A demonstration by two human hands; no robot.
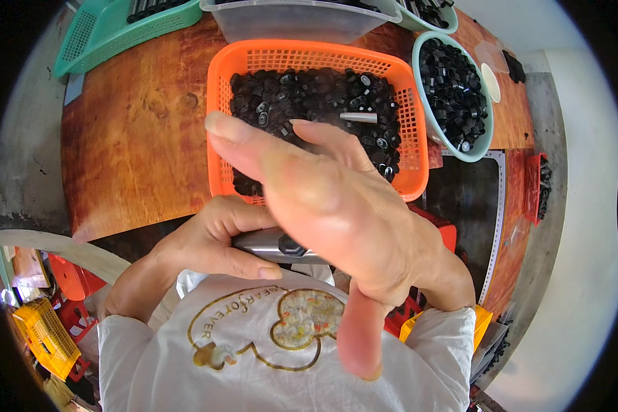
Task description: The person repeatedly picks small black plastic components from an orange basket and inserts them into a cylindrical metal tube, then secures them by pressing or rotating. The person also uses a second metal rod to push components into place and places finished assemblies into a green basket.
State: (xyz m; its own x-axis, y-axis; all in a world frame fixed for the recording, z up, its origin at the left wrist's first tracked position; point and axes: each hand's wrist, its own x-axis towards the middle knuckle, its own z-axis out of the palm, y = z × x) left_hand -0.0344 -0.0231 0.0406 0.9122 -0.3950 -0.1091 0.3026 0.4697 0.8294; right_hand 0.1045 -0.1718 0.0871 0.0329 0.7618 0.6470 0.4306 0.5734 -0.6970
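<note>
Grip of left hand point(209, 237) holds one metal piece point(257, 242); right hand point(353, 213), spread wide, partly hides one orange basket point(309, 47).

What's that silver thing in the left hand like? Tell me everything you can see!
The silver bar looks like shiny metal, with a black, many-sided piece on its visible side. It lies crosswise, between the orange basket and the white shirt. The left hand grips its left end, thumb along the near edge. The right hand, open, hides the other end, so its full length and whether that hand touches it can't be told.
</note>
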